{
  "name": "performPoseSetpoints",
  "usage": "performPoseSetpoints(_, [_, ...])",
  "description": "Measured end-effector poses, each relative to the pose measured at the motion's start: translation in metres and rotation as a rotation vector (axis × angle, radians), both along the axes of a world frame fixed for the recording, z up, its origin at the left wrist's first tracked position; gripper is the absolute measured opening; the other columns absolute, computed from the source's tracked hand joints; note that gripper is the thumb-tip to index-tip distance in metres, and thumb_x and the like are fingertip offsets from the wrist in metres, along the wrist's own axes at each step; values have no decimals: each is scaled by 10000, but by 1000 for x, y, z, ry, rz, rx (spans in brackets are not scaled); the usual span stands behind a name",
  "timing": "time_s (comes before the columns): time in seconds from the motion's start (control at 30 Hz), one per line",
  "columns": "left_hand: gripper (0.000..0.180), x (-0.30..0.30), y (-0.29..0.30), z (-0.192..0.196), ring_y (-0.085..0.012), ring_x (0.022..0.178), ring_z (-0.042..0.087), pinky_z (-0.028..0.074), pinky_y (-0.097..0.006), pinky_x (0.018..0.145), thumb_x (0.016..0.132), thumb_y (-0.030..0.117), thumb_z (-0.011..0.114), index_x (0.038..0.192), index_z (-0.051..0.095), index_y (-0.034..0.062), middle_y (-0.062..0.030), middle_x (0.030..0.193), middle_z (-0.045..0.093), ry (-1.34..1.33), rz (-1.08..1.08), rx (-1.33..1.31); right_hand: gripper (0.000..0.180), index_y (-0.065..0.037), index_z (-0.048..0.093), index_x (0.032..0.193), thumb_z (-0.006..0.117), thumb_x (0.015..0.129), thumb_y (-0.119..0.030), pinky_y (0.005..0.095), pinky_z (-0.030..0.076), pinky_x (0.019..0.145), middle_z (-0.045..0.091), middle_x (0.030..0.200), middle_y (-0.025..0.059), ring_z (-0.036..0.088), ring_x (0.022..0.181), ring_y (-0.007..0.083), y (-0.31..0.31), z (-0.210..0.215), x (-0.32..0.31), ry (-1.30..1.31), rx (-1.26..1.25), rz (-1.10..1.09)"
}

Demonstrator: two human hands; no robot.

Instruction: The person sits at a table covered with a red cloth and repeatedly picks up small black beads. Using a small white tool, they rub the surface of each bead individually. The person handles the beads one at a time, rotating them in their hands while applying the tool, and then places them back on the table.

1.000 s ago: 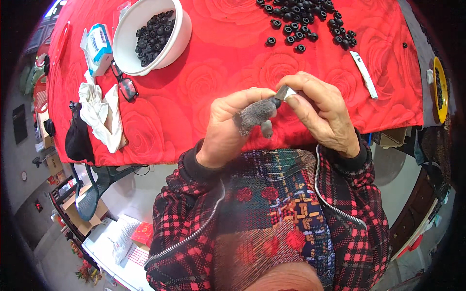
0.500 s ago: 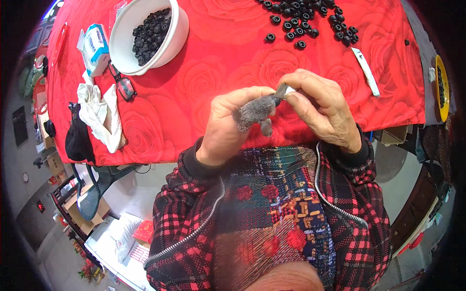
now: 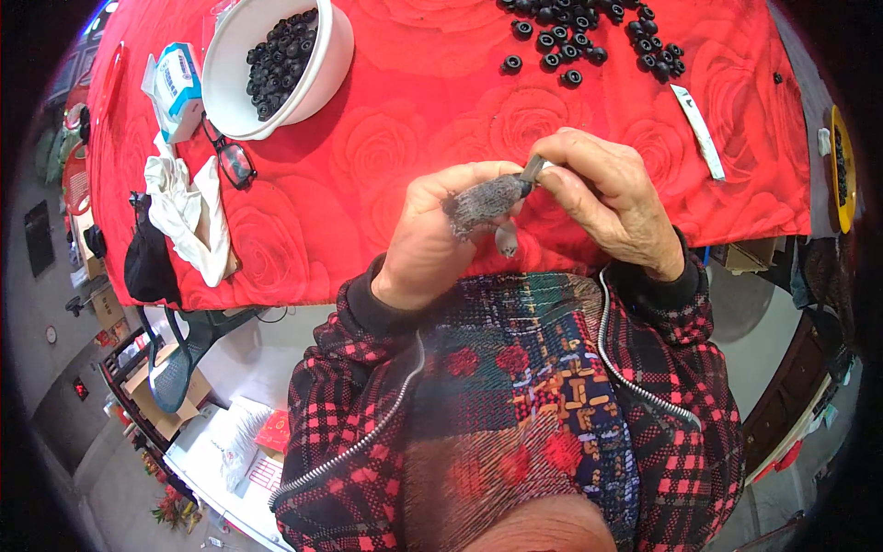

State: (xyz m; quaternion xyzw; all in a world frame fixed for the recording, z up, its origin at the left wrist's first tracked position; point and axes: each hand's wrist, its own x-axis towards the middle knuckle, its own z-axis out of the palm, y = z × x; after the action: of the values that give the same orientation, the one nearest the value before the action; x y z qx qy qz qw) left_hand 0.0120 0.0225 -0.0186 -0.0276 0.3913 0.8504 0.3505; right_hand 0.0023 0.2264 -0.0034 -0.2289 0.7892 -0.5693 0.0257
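Observation:
My left hand (image 3: 418, 230) is closed above the red tablecloth, with a grey knitted cover (image 3: 485, 206) over some of its fingers. A small black round part (image 3: 525, 187) sticks out at its fingertips, mostly hidden by them. Beside it, my right hand (image 3: 614, 204) pinches a small flat metal blade (image 3: 533, 167) between thumb and forefinger, its edge against or very close to the black part. Ahead of the hands lies a loose pile of similar black round parts (image 3: 572, 40). More black parts (image 3: 279, 66) fill the bottom of a white bowl (image 3: 338, 64) at the far left.
Left of the hands are eyeglasses (image 3: 237, 167), a blue-and-white packet (image 3: 177, 90), white gloves or cloth (image 3: 177, 210) and a black cloth (image 3: 147, 262). A narrow white strip (image 3: 700, 135) lies to the right. A yellow dish (image 3: 848, 213) stands at the far right.
The blade has tilted more upright at the black part, with my right fingers shifting slightly. My left hand keeps its grip. The whole view has moved a little.

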Motion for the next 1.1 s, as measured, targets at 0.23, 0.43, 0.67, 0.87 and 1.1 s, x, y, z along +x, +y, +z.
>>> performPoseSetpoints(0.23, [359,-10,-9,-17,-146,874,589,475,-291,661,910,253,544,1158,551,-6,-73,1050,604,-33,-1,88,99,-7,589,905,591,833,-74,343,468,602,589,796,130,594,675,280,-12,-1,27,-43,121,289])
performPoseSetpoints(0.43, [315,-3,2,9,-96,770,535,462,-261,634,930,263,496,1080,560,-7,-17,896,553,-177,83,134,223,8,590,988,647,779,-46,272,415,537,573,770,92,552,622,177,-2,5,15,-54,-120,-74])
performPoseSetpoints(0.67, [243,-1,7,13,-95,794,528,442,-248,645,929,247,510,1038,574,40,-1,910,553,-234,40,102,397,-8,596,1031,702,649,-28,294,400,459,535,701,71,519,542,194,-23,-14,4,422,-24,-166])
performPoseSetpoints(0.87, [212,-1,2,2,-92,781,507,418,-237,656,934,241,507,986,578,48,-7,915,559,-245,-3,264,453,12,585,1016,680,579,-61,307,334,432,471,625,21,469,495,165,-25,-16,6,751,222,-232])
performPoseSetpoints(1.1, [243,4,-2,-14,-148,871,576,470,-304,718,919,204,531,1103,583,55,-51,1002,622,-149,49,219,405,0,588,976,677,585,-52,312,335,433,484,633,30,476,497,172,-27,-21,10,766,197,-234])
